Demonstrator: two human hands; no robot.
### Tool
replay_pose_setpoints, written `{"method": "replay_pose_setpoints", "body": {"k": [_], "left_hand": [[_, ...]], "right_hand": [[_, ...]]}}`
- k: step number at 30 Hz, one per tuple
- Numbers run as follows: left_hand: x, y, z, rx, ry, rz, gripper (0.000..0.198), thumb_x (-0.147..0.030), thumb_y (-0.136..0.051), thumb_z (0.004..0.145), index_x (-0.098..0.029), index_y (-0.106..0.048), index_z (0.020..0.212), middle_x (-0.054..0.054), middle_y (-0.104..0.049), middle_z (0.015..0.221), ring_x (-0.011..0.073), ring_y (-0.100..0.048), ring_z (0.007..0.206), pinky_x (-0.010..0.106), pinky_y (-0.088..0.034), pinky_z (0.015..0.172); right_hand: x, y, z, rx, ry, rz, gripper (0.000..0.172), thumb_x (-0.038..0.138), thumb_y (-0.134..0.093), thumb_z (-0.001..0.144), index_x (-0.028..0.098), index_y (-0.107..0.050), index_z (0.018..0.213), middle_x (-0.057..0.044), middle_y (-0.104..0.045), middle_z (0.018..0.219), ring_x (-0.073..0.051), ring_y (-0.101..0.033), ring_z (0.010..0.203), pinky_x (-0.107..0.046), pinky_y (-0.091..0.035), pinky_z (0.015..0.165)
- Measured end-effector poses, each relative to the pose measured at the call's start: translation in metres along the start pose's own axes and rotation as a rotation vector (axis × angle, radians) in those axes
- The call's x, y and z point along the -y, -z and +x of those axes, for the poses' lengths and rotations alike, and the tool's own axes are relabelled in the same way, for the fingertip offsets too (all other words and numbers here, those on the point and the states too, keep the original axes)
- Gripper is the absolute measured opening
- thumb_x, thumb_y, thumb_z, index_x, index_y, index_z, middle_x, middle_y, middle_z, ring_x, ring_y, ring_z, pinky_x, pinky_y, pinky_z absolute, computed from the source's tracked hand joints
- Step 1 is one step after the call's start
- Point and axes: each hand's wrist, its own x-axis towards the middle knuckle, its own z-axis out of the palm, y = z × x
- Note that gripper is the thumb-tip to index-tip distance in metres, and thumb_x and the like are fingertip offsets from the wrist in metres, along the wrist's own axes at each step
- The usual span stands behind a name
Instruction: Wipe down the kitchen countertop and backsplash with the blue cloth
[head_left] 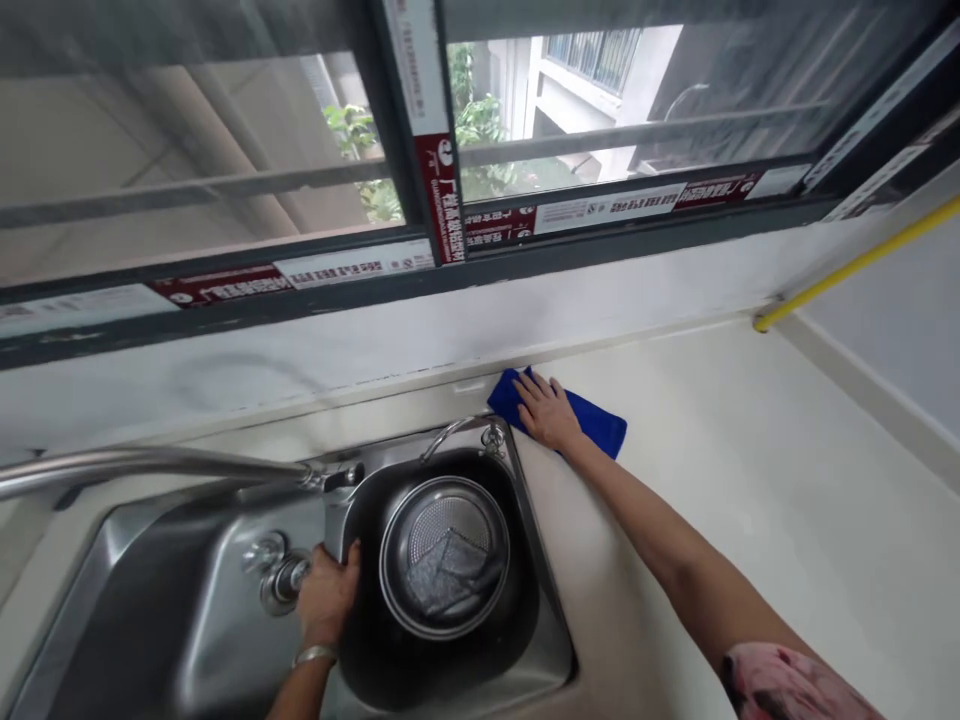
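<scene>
A folded blue cloth [598, 420] lies on the pale countertop by the sink's back right corner. My right hand [549, 412] presses on it with fingers stretched out flat and slightly apart. Lower down, my left hand [328, 594], with a bracelet at the wrist, is closed over the sink divider [336, 522] between the two steel basins. In the right basin sits a round metal strainer bowl [445, 556] with a crumpled grey, shiny item [442, 572] inside. What that item is, I cannot tell.
A faucet [161, 460] reaches across the left basin [142, 600], and a small curved spout [448, 436] stands at the right basin's back edge. Behind the countertop [757, 480] are a low wall and a dark-framed window [450, 262]. A yellow pipe [862, 262] runs along the right wall.
</scene>
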Motion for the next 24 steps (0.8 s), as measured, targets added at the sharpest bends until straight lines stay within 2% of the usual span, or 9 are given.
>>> {"method": "replay_pose_setpoints", "body": {"k": [4, 11, 17, 24], "left_hand": [[-0.002, -0.002, -0.001, 0.01, -0.005, -0.046, 0.077, -0.068, -0.035, 0.091, -0.004, -0.049, 0.131, 0.03, -0.069, 0.101, 0.0463, -0.069, 0.1, 0.052, -0.053, 0.085], [-0.007, -0.001, -0.005, -0.02, -0.055, -0.096, 0.069, -0.06, -0.044, 0.092, -0.002, -0.049, 0.129, 0.032, -0.068, 0.104, 0.0484, -0.067, 0.104, 0.055, -0.052, 0.088], [-0.009, -0.002, -0.009, -0.061, -0.125, -0.12, 0.068, -0.055, -0.047, 0.091, 0.001, -0.049, 0.129, 0.033, -0.066, 0.11, 0.0486, -0.065, 0.11, 0.056, -0.051, 0.093], [-0.011, 0.001, -0.013, -0.074, -0.149, -0.205, 0.064, -0.048, -0.057, 0.089, 0.004, -0.048, 0.125, 0.035, -0.065, 0.116, 0.05, -0.063, 0.116, 0.06, -0.051, 0.098]], "right_hand": [[0.023, 0.001, -0.034, 0.003, -0.047, -0.05, 0.056, 0.031, -0.035, 0.105, 0.021, -0.037, 0.16, -0.005, -0.032, 0.168, -0.031, -0.026, 0.155, -0.056, -0.023, 0.125], [0.061, 0.002, -0.111, 0.026, -0.003, -0.066, 0.054, 0.03, -0.042, 0.102, 0.027, -0.045, 0.156, -0.004, -0.033, 0.168, -0.03, -0.025, 0.156, -0.055, -0.022, 0.125], [0.084, 0.01, -0.2, 0.063, 0.013, -0.037, 0.052, 0.028, -0.047, 0.101, 0.027, -0.049, 0.153, -0.003, -0.032, 0.169, -0.028, -0.021, 0.158, -0.054, -0.018, 0.127], [0.127, 0.012, -0.304, 0.052, -0.108, -0.044, 0.055, 0.024, -0.046, 0.1, 0.026, -0.045, 0.155, -0.004, -0.031, 0.169, -0.028, -0.019, 0.158, -0.055, -0.019, 0.127]]}}
